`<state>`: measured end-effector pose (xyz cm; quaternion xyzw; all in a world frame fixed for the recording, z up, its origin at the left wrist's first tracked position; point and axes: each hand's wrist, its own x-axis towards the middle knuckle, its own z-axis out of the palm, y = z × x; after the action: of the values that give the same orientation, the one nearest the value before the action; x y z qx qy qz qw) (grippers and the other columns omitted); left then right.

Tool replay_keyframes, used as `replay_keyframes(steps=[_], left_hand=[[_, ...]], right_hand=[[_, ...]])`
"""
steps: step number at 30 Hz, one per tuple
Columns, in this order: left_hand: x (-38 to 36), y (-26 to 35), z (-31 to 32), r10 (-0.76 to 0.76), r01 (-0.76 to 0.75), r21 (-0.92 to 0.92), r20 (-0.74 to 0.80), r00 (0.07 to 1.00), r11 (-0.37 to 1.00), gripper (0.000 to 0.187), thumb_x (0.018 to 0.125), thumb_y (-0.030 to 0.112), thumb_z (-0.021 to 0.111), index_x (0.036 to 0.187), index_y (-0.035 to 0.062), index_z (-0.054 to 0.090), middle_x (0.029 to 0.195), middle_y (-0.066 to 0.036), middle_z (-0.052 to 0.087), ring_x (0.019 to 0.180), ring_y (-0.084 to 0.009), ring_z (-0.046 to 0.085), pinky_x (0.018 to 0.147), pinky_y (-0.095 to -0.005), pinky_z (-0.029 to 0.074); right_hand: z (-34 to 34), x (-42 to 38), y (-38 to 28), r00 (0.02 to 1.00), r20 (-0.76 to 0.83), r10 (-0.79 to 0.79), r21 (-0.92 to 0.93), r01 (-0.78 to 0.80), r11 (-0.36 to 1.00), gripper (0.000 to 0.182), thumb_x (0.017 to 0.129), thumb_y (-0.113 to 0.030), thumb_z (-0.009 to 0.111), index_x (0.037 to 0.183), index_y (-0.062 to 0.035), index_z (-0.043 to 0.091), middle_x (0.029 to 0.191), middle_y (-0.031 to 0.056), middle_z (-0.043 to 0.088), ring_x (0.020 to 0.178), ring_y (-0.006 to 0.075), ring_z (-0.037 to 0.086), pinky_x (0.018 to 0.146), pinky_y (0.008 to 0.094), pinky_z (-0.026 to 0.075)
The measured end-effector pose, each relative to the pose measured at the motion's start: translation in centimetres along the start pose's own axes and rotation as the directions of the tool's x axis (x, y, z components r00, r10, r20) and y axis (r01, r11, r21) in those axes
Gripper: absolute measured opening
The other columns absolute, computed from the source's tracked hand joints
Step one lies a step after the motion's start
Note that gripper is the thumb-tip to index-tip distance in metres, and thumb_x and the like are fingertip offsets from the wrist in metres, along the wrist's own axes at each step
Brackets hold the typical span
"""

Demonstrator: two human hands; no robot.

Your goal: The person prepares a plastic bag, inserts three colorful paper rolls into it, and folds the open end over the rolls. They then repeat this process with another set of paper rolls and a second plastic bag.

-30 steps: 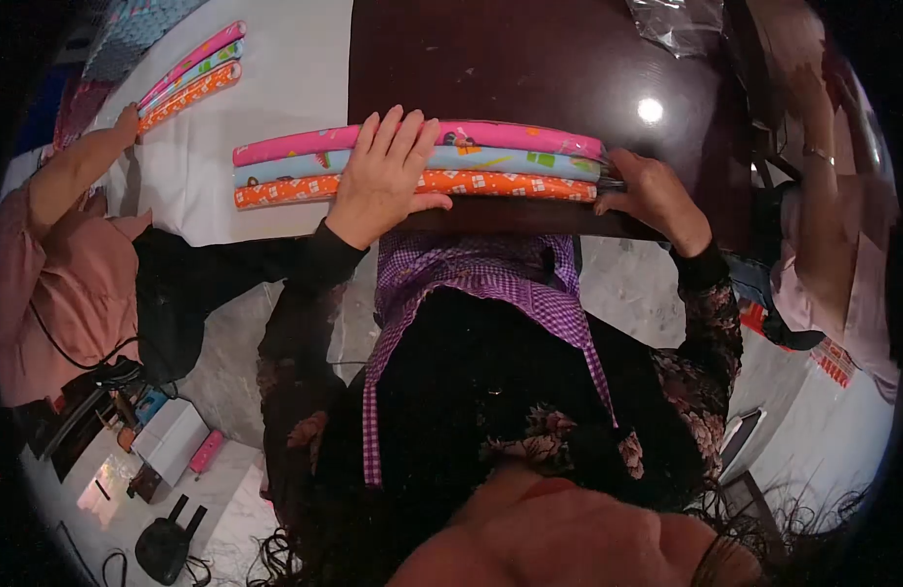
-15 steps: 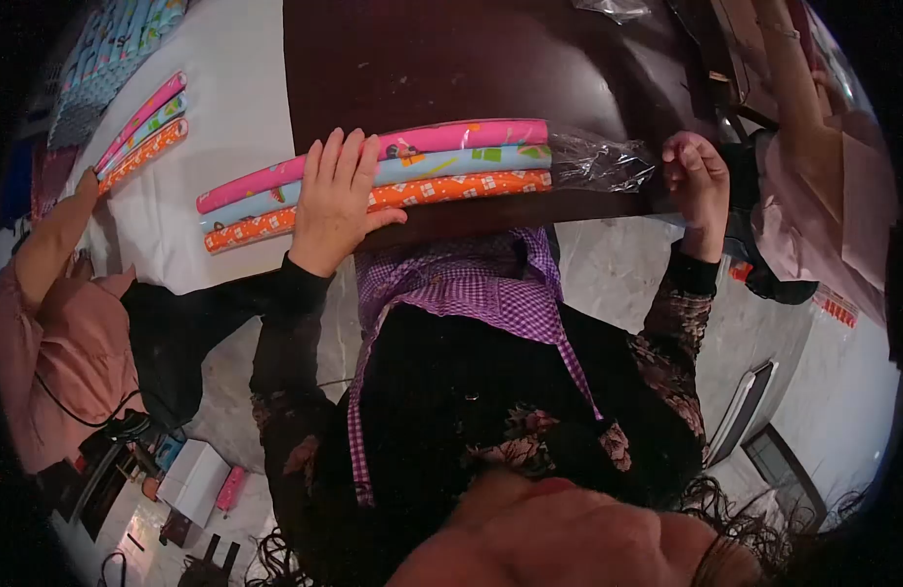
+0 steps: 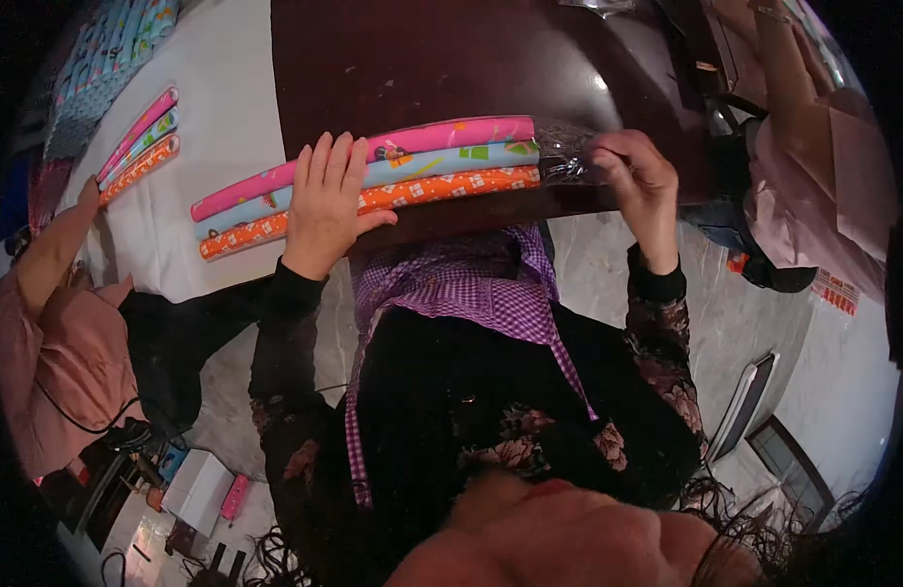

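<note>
Three rolls of wrapping paper lie side by side in front of me: a pink roll (image 3: pixel 461 132), a light blue roll (image 3: pixel 427 166) and an orange roll (image 3: pixel 471 185). Clear plastic sleeve film (image 3: pixel 566 157) sticks out crumpled past their right ends. My left hand (image 3: pixel 324 205) rests flat across the rolls, fingers stretched out and thumb apart. At the film's loose end, my right hand (image 3: pixel 644 186) is closed, thumb and fingers pinching the plastic.
A person's hand (image 3: pixel 88 201) at the left touches another set of three rolls (image 3: pixel 143 142). Many blue rolls (image 3: pixel 109 78) are stacked at the far left. The table has a dark brown top (image 3: pixel 393 59) and a white cover (image 3: pixel 221 68). Another person (image 3: pixel 813 186) stands at the right.
My right hand has moved left toward the roll ends, and the film there is more bunched up. My left hand stays flat on the rolls.
</note>
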<state>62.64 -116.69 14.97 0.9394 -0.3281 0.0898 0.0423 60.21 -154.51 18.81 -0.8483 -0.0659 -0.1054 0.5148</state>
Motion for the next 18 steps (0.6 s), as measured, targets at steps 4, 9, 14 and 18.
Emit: replay_keyframes(steps=[4,9,14,18], left_hand=[[-0.1,0.0,0.0,0.012,-0.012,0.006,-0.031,0.999,1.0,0.098,0.067,0.061,0.071,0.139,0.0002,0.043,0.135,-0.018,0.048,0.128,-0.0392,0.043,0.11,-0.0539,0.032],[0.1,0.2,-0.6,0.001,-0.001,-0.004,-0.012,1.0,1.0,0.098,0.066,0.06,0.072,0.138,-0.0002,0.043,0.133,-0.018,0.048,0.127,-0.0386,0.043,0.109,-0.053,0.033],[-0.1,0.0,-0.6,-0.002,0.002,-0.004,0.003,1.0,1.0,0.099,0.067,0.063,0.07,0.138,-0.0012,0.043,0.134,-0.018,0.048,0.127,-0.0383,0.043,0.109,-0.0517,0.033],[-0.3,-0.2,-0.4,0.004,-0.004,0.021,0.0,1.0,1.0,0.1,0.068,0.067,0.064,0.138,-0.0013,0.043,0.132,-0.018,0.049,0.126,-0.0381,0.043,0.109,-0.0516,0.033]], right_hand=[[2.8,1.5,0.8,0.99,0.133,0.049,-0.184,-0.024,0.983,0.014,0.089,-0.006,0.068,0.099,0.003,0.069,0.085,0.0122,0.068,0.076,0.0165,0.064,0.069,0.0283,0.05],[3.8,2.9,1.6,0.951,0.247,0.184,-0.187,-0.139,0.973,0.019,0.089,-0.012,0.068,0.098,0.0041,0.071,0.082,0.0089,0.071,0.073,0.0102,0.062,0.068,0.0252,0.05],[4.7,3.4,2.9,0.905,0.288,0.313,-0.078,-0.304,0.95,0.024,0.088,-0.017,0.071,0.096,0.0055,0.071,0.078,0.0128,0.07,0.069,0.0113,0.061,0.063,0.0287,0.049],[5.1,3.9,2.9,0.847,0.288,0.447,-0.138,-0.426,0.894,0.026,0.088,-0.02,0.071,0.093,0.0061,0.071,0.077,0.0085,0.069,0.07,0.0096,0.059,0.062,0.0276,0.049]])
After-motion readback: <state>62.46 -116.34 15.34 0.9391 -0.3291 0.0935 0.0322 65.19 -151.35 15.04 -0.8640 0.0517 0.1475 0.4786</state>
